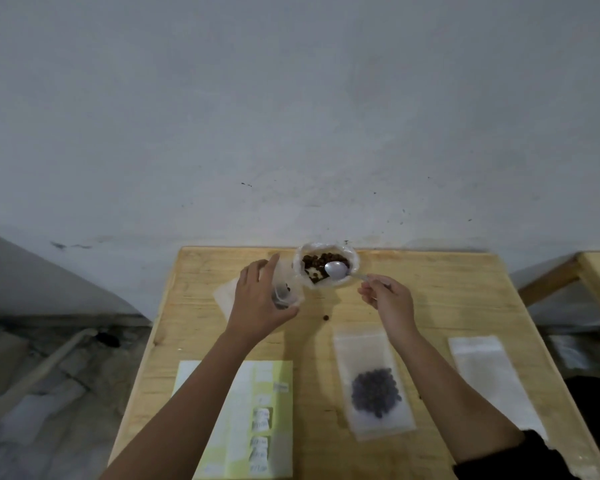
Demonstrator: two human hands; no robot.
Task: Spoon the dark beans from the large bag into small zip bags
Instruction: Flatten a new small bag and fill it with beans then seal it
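**Spoon in large bag at far edge**

Large bag (352, 258) stands at 12 o'clock, touching the table's (447, 289) far edge. Right hand (390, 299) pinches the spoon (336, 270), its bowl over the beans (317, 261). Left hand (260, 303) grips the small zip bag (286, 289) just at the large bag's 8 o'clock. Filled zip bag (374, 386) lies at 5 o'clock, well apart.

Pale wooden table (430, 289). Large bag (354, 261) stands open at middle of far edge, dark beans (317, 260) inside. One loose bean (325, 318) on bare wood in front of it. Flat clear bag (224, 292) to its left. Filled zip bag (361, 348) lies right of middle. Empty zip bag (489, 375) by right edge. Label sheet (278, 375) by near edge, left part.
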